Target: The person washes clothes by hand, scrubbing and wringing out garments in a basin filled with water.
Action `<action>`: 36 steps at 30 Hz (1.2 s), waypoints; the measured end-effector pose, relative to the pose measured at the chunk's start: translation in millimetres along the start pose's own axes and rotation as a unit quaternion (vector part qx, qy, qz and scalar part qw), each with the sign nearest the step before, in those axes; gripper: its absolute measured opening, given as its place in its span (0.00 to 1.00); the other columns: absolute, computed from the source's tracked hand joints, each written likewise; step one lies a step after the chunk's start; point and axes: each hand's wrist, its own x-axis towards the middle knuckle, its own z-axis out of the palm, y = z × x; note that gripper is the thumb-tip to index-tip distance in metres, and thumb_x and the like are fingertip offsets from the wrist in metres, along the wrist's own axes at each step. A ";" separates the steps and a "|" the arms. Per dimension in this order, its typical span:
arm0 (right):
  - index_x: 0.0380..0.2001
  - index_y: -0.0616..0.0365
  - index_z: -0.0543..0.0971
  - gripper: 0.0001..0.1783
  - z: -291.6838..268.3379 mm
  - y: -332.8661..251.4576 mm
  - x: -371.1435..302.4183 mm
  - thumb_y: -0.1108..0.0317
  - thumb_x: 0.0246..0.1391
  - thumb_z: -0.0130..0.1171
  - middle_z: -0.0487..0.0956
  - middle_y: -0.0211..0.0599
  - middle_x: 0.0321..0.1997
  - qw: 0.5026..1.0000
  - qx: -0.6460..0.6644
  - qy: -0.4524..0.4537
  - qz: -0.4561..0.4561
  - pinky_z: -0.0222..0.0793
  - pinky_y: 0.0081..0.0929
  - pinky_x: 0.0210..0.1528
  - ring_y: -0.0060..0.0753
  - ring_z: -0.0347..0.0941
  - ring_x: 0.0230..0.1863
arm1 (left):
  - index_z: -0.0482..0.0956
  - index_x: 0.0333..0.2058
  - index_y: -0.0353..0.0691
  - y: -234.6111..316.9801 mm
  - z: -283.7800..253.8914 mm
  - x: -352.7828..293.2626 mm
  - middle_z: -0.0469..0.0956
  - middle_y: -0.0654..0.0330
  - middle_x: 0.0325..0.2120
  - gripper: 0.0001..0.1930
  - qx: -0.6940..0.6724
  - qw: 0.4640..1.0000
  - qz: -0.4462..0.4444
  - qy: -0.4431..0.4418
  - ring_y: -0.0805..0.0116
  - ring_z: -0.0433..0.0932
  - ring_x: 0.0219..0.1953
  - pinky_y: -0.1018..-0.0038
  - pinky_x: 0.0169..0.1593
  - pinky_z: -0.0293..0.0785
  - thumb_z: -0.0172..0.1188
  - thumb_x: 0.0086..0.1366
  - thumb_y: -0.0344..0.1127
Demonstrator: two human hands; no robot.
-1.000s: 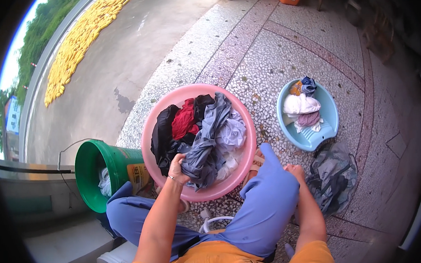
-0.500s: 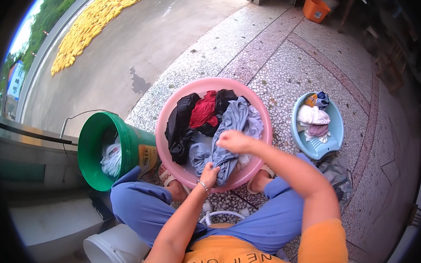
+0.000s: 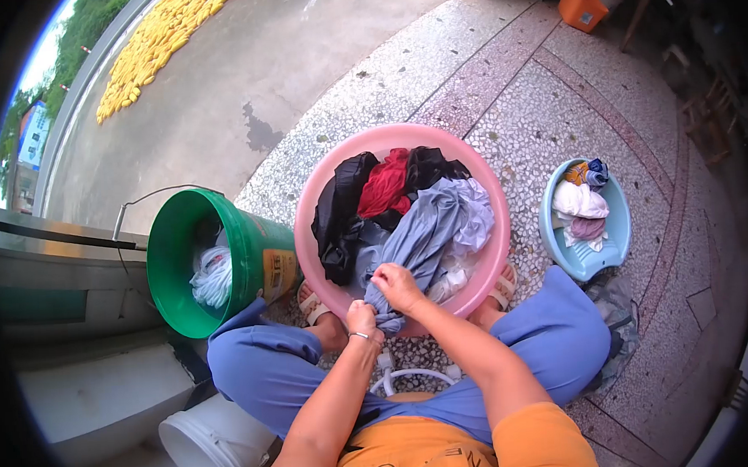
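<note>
A large pink basin point(image 3: 499, 218) stands between my feet, with wet clothes in it. My left hand point(image 3: 364, 320) is closed around the lower end of a blue-grey garment point(image 3: 429, 226) at the basin's near rim. Just above and to the right, my right hand point(image 3: 400, 287) grips the same garment, its fingers curled on the cloth. From there the garment stretches in folds toward the far right of the basin. Behind it lie a red garment point(image 3: 385, 187) and black clothes point(image 3: 340, 227). The fingertips of both hands are partly hidden.
On the left a green bucket point(image 3: 260, 239) leans toward me, whitish cloth point(image 3: 213, 276) inside. A light-blue basin point(image 3: 587, 265) with small clothes stands right. Near my left knee lies a white bucket point(image 3: 212, 445). Farther off are an orange bin point(image 3: 580, 7) and spread yellow corn cobs point(image 3: 157, 46).
My right hand has come down and left, from above the garment to beside my left hand, and now grips the cloth. The whole view has shifted slightly.
</note>
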 end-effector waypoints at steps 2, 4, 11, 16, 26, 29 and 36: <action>0.20 0.61 0.73 0.07 -16.3 41.4 2.1 0.70 0.41 0.59 0.74 0.47 0.25 0.994 -0.107 -0.006 -0.008 0.66 0.37 0.35 0.48 0.71 0.31 | 0.65 0.21 0.43 -4.4 3.9 0.0 0.64 0.66 0.18 0.06 -0.038 0.999 -0.017 -0.034 0.72 0.63 0.19 0.76 0.26 0.64 0.46 0.47 0.22; 0.20 0.60 0.73 0.07 -33.5 69.5 0.0 0.71 0.39 0.61 0.74 0.46 0.25 0.978 -0.197 0.011 0.064 0.66 0.39 0.35 0.49 0.71 0.31 | 0.67 0.23 0.43 -3.7 3.3 0.5 0.66 0.65 0.18 0.06 -0.074 0.995 -0.036 -0.061 0.70 0.67 0.21 0.76 0.28 0.68 0.46 0.48 0.23; 0.24 0.60 0.75 0.06 1.0 25.9 -1.7 0.70 0.40 0.59 0.74 0.44 0.24 0.991 0.001 -0.132 0.014 0.67 0.34 0.33 0.43 0.72 0.29 | 0.73 0.43 0.41 17.3 8.0 -15.7 0.77 0.57 0.37 0.18 -0.018 0.939 -0.285 -0.191 0.63 0.77 0.36 0.65 0.40 0.75 0.47 0.63 0.48; 0.25 0.58 0.77 0.06 -51.7 83.6 16.0 0.71 0.39 0.59 0.76 0.46 0.27 0.958 -0.261 -0.084 0.081 0.68 0.37 0.36 0.47 0.73 0.33 | 0.70 0.44 0.38 47.6 25.4 -60.5 0.76 0.57 0.36 0.16 0.039 0.950 -0.196 -0.242 0.64 0.77 0.34 0.67 0.39 0.74 0.44 0.66 0.44; 0.37 0.64 0.73 0.15 25.7 -63.9 -26.3 0.65 0.53 0.43 0.75 0.54 0.37 0.975 -0.031 0.014 0.221 0.66 0.42 0.42 0.55 0.70 0.40 | 0.75 0.29 0.42 29.5 -2.7 20.6 0.77 0.58 0.27 0.21 -0.105 0.985 -0.091 -0.106 0.63 0.75 0.30 0.67 0.38 0.73 0.43 0.64 0.54; 0.54 0.66 0.61 0.29 43.7 -108.5 -38.9 0.54 0.57 0.38 0.61 0.57 0.57 0.983 0.045 0.055 0.172 0.48 0.42 0.61 0.51 0.53 0.61 | 0.74 0.35 0.42 28.7 -32.3 70.1 0.76 0.59 0.31 0.20 -0.097 0.966 -0.111 -0.211 0.65 0.74 0.34 0.69 0.41 0.71 0.42 0.65 0.53; 0.42 0.55 0.75 0.26 -43.3 -69.9 27.7 0.51 0.60 0.32 0.74 0.51 0.43 0.997 -0.038 0.002 0.066 0.52 0.51 0.55 0.54 0.67 0.48 | 0.71 0.45 0.38 66.2 44.1 -22.6 0.74 0.62 0.39 0.17 0.040 0.946 0.031 -0.319 0.74 0.72 0.38 0.76 0.44 0.67 0.44 0.66 0.44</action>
